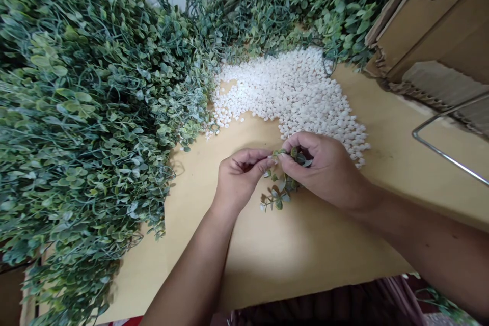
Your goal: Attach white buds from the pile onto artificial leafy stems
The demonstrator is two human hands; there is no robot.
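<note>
Above the table, both hands meet at a sprig of artificial greenery (pixel 281 194) with small rounded green leaves. My right hand (pixel 319 165) is closed round its stem, thumb and fingers pinching near one tip. Directly opposite, my left hand (pixel 244 173) pinches a tiny white flower at that tip; the fingertips hide most of it. Other ends of the sprig hang below the hands, and small white pieces show on some of them. Just beyond the hands lies a spread pile of small white flowers (pixel 294 86).
A big heap of artificial greenery (pixel 95 102) covers the table's left side, and more greenery (pixel 328 5) lies along the back. At the right stand a torn cardboard box (pixel 439 20) and a bent metal rod (pixel 446 155). The tan tabletop (pixel 290 249) ends near my lap.
</note>
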